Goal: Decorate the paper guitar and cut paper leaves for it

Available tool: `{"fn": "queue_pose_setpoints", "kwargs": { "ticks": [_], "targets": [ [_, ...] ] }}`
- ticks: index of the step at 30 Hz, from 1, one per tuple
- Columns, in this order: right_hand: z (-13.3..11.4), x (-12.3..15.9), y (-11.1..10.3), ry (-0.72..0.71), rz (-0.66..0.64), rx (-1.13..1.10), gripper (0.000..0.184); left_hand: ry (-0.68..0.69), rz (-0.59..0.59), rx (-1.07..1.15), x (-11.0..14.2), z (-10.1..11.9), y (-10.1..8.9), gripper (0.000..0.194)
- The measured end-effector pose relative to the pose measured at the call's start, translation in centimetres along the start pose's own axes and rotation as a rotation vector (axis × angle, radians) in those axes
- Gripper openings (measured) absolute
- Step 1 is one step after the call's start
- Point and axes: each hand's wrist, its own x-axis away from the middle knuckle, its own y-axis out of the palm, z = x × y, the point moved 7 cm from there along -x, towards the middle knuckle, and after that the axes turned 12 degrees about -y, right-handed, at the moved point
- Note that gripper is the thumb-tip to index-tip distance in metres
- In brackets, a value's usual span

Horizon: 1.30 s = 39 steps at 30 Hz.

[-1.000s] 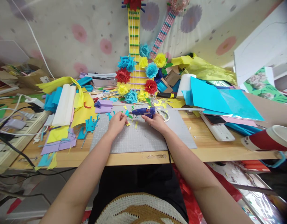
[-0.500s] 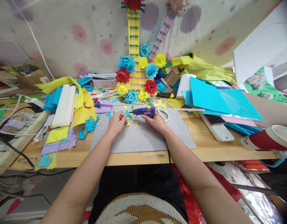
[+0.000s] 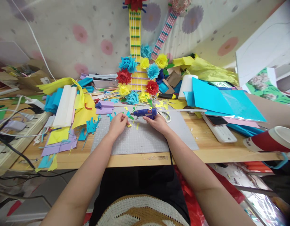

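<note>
In my right hand (image 3: 158, 123) is a blue hot glue gun (image 3: 145, 113), its nozzle pointing left and a long pale glue stick (image 3: 182, 110) jutting from its back. My left hand (image 3: 118, 123) pinches a small blue paper piece (image 3: 128, 113) just left of the nozzle; a gap separates the two. Both hands are over a grey cutting mat (image 3: 140, 142) strewn with yellow, blue and green paper scraps. A roll of white tape (image 3: 168, 117) lies beside the right hand. Behind stands a yellow paper guitar (image 3: 135, 37) covered with paper flowers.
Crepe paper rolls (image 3: 65, 106) and cut scraps lie on the left, near a power strip (image 3: 39, 125) with cables. Blue sheets (image 3: 213, 97), a phone (image 3: 215, 120) and a red-and-white cup (image 3: 272, 139) are on the right. A pink guitar neck (image 3: 164, 33) leans behind.
The glue gun has shifted very slightly, its nozzle a little further from the left hand. The left hand and the paper piece look the same.
</note>
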Motion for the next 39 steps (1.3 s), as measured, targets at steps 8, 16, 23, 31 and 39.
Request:
{"fn": "queue_pose_setpoints", "kwargs": {
  "ticks": [8,16,23,31,39],
  "targets": [
    [0.2,-0.1,0.1,-0.025,0.020,0.008,0.042,0.004,-0.008,-0.020,-0.1,-0.1,0.2,0.016],
    [-0.1,-0.1,0.2,-0.040,0.002,-0.001,0.042,0.005,0.000,-0.013,-0.1,-0.1,0.1,0.017],
    [-0.1,-0.1,0.0,-0.018,0.016,0.025,0.040,0.004,0.000,0.007,-0.4,-0.5,0.2,0.015],
    [0.8,-0.1,-1.0,0.046,0.133,0.029,0.041,-0.040,-0.127,0.326,0.0,0.5,0.7,0.017],
    [4.8,-0.1,-8.2,0.164,0.512,-0.242,0.040,0.021,0.034,0.077,0.3,0.3,-0.8,0.015]
  ]
}}
